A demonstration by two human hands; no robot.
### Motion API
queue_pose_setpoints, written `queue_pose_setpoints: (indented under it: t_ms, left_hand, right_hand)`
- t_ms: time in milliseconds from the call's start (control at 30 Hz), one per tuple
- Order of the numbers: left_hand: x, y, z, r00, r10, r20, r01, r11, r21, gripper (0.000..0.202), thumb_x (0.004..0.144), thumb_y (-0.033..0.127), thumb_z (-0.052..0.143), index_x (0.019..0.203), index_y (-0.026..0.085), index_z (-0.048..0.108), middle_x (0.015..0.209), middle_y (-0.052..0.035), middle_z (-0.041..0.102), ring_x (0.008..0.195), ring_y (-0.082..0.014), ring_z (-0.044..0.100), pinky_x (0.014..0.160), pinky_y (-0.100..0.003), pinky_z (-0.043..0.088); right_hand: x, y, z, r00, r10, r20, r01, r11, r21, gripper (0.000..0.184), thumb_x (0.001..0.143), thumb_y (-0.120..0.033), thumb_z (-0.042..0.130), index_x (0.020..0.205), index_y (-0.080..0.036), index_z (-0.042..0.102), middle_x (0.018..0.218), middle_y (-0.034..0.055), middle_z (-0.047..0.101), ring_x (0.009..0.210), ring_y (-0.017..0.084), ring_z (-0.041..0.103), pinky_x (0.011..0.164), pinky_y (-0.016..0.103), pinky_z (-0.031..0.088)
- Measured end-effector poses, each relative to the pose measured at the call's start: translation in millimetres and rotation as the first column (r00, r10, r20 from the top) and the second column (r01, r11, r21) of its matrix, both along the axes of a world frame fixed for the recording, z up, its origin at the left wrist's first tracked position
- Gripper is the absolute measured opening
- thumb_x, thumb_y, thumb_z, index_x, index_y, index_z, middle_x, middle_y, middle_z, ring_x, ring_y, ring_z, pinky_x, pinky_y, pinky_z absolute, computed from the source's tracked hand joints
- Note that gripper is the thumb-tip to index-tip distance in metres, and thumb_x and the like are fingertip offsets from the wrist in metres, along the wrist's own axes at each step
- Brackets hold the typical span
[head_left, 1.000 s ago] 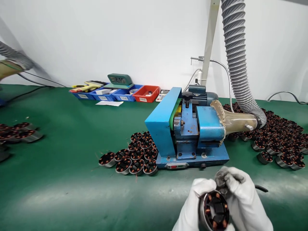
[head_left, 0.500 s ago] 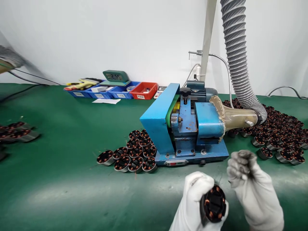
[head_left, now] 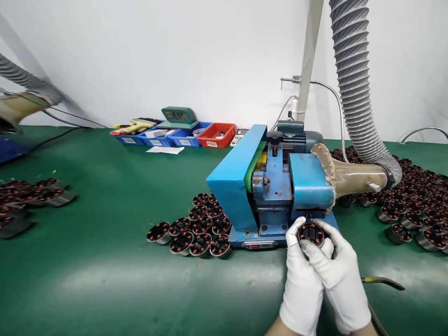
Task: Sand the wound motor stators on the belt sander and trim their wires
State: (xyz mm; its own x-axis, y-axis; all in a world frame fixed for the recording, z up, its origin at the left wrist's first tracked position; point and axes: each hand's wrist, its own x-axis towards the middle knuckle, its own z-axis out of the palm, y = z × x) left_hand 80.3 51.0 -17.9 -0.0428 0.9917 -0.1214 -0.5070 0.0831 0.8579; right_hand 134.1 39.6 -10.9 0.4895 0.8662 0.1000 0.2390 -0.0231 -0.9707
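Note:
Both of my hands wear white gloves and grip one motor stator (head_left: 312, 233), a round metal ring with black inserts and copper windings. My left hand (head_left: 301, 275) closes around its left side, and my right hand (head_left: 338, 270) holds the right side with the thumb across the near rim. Thin wire ends stick up from its far edge, close below the opening of the blue belt sander (head_left: 310, 179). Whether the wires touch the machine I cannot tell. Beside the machine's left foot stand several more stators (head_left: 202, 225) in a cluster.
A large spread of stators (head_left: 399, 233) covers the right side, under a grey suction hose (head_left: 357, 84). Further stators (head_left: 56, 196) lie at far left. Small bins, a red one (head_left: 217, 135) among them, and a clock (head_left: 179, 115) line the wall. A yellow-black tool handle (head_left: 383, 281) lies right of my hands.
My left hand has carried the stator forward to the machine's front. My right hand, apart before, has come in from the right and now grips it too. The view has shifted slightly left.

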Motion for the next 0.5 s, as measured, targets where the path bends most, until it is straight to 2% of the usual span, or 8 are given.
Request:
queue_pose_setpoints:
  t_ms: [100, 233, 300, 400, 500]
  left_hand:
    - [4.2, 9.1, 5.9, 0.998, 0.001, 0.058, 0.001, 0.999, -0.034, 0.048, 0.062, 0.035, 0.079, 0.102, 0.024, 0.057, 0.102, -0.0063, 0.067, 0.096, -0.0238, 0.067, 0.087, -0.037, 0.054]
    - [8.4, 12.6, 13.8, 0.974, -0.003, 0.226, 0.045, 0.983, -0.177, 0.040, 0.071, 0.046, 0.069, 0.102, 0.025, 0.054, 0.093, -0.0047, 0.068, 0.083, -0.0208, 0.069, 0.076, -0.034, 0.057]
    - [10.2, 11.6, 15.7, 0.975, -0.016, 0.223, 0.059, 0.980, -0.190, 0.043, 0.068, 0.042, 0.073, 0.102, 0.026, 0.054, 0.093, -0.0037, 0.068, 0.081, -0.0196, 0.069, 0.075, -0.032, 0.057]
    - [12.0, 9.6, 16.8, 0.989, 0.000, 0.150, 0.023, 0.988, -0.152, 0.048, 0.060, 0.033, 0.081, 0.100, 0.025, 0.055, 0.095, -0.0037, 0.067, 0.085, -0.0198, 0.068, 0.078, -0.031, 0.056]
    - [14.3, 9.8, 18.1, 0.989, 0.003, 0.149, 0.016, 0.992, -0.124, 0.042, 0.064, 0.035, 0.079, 0.099, 0.024, 0.057, 0.096, -0.0046, 0.067, 0.086, -0.0200, 0.068, 0.077, -0.030, 0.057]
  right_hand:
    - [4.2, 11.1, 3.5, 0.999, -0.018, 0.039, 0.018, 1.000, 0.002, 0.039, 0.071, -0.040, 0.071, 0.103, -0.020, 0.067, 0.104, 0.0118, 0.073, 0.096, 0.030, 0.068, 0.088, 0.045, 0.052]
    - [5.0, 16.1, 10.2, 0.999, -0.008, 0.039, 0.009, 1.000, -0.010, 0.035, 0.070, -0.041, 0.071, 0.097, -0.020, 0.068, 0.096, 0.0103, 0.074, 0.088, 0.029, 0.069, 0.081, 0.042, 0.054]
    - [5.5, 15.0, 12.2, 1.000, 0.002, 0.021, -0.001, 1.000, -0.018, 0.034, 0.071, -0.042, 0.070, 0.096, -0.020, 0.068, 0.095, 0.0098, 0.075, 0.087, 0.028, 0.070, 0.080, 0.041, 0.055]
    - [7.2, 12.8, 15.3, 1.000, -0.004, -0.024, 0.003, 0.999, -0.053, 0.036, 0.070, -0.045, 0.071, 0.095, -0.020, 0.068, 0.094, 0.0089, 0.075, 0.087, 0.028, 0.070, 0.078, 0.038, 0.055]
    - [8.7, 13.7, 21.5, 0.997, 0.007, -0.078, -0.011, 0.998, -0.057, 0.037, 0.070, -0.046, 0.071, 0.095, -0.020, 0.068, 0.093, 0.0083, 0.075, 0.086, 0.026, 0.069, 0.076, 0.034, 0.056]
